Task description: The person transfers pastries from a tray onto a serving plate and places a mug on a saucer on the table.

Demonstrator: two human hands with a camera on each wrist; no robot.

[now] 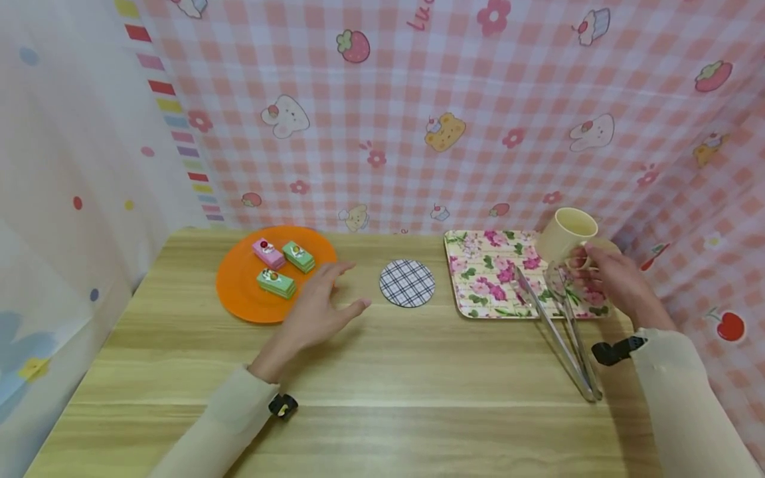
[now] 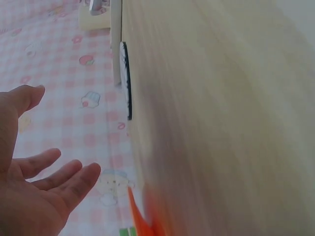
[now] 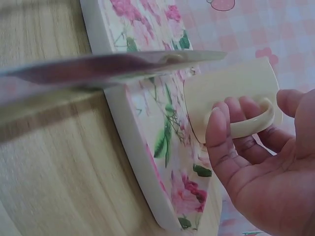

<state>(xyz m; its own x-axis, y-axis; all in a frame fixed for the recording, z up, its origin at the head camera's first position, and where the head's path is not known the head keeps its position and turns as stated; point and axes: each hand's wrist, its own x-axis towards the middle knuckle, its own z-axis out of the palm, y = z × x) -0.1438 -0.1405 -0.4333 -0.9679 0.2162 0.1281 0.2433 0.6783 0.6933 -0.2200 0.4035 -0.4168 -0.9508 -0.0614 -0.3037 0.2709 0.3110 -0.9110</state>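
My right hand (image 1: 612, 272) grips a cream mug (image 1: 566, 234) by its handle, at the back right of the floral tray (image 1: 490, 309). In the right wrist view, fingers (image 3: 221, 132) curl through the loop of the handle, and the mug's base is close against the tray. Metal tongs (image 1: 552, 332) lie with their tips over the tray and their hinged end over the table. My left hand (image 1: 313, 305) is held above the table with fingers spread and nothing in it. It overlaps the right edge of an orange plate (image 1: 239, 299) in the head view.
On the plate are two green cake-like blocks (image 1: 276, 283) and a pink one (image 1: 268, 253). A round checked coaster (image 1: 408, 283) lies between plate and tray on the wooden table (image 1: 382, 398). A pink checked curtain (image 1: 406, 179) hangs along the back and right.
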